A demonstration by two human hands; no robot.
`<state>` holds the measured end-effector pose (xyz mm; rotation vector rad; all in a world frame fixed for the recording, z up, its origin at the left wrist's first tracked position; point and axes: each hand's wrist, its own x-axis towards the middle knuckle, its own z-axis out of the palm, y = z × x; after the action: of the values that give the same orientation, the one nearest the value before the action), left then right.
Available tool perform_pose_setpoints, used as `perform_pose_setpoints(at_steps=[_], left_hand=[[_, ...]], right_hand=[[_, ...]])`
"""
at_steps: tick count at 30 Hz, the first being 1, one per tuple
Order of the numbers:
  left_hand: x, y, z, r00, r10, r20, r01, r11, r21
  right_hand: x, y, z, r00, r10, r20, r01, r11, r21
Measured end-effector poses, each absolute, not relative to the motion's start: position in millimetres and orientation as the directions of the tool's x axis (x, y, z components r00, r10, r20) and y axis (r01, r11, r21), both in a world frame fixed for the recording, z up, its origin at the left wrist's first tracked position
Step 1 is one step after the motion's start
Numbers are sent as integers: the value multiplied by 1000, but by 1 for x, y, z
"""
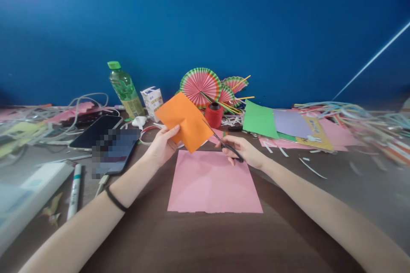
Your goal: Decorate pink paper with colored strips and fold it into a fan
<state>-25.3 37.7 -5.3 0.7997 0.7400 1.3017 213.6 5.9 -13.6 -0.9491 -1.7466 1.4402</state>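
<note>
My left hand (pixel 164 145) is closed on a sheet of orange paper (pixel 185 119), thumb on the near face, holding it tilted above the table. In my right hand (pixel 241 150) is a pair of scissors (pixel 233 152) with dark handles. Their blades reach the right edge of the orange paper; whether they cut into it I cannot tell. Below both hands a pink sheet of paper (pixel 214 183) lies flat on the table, its near edge ragged.
Paper fans (pixel 201 87) stand at the back by a red spool (pixel 214 115). On the left are a green bottle (pixel 125 89), a small carton (pixel 152 101), phones (pixel 96 132) and a marker (pixel 74 192). Green paper (pixel 260 120), purple paper (pixel 291 123) and several scraps lie right.
</note>
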Motion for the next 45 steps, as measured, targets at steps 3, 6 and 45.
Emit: perform_pose_setpoints(at_steps=[3,6,45], left_hand=[[-25,37,-8,166,986,-29,-527,113,842],[-23,37,-11,190,980,-54,-515,147,845],[-14,30,-24,306,948,-88,-492,237,838]], right_hand=[[213,5,-13,-510,858,63,121,144,-982],[213,5,-13,-516,853,71,118,153,-981],[209,3,-18,-458,881,120,163,216,-963]])
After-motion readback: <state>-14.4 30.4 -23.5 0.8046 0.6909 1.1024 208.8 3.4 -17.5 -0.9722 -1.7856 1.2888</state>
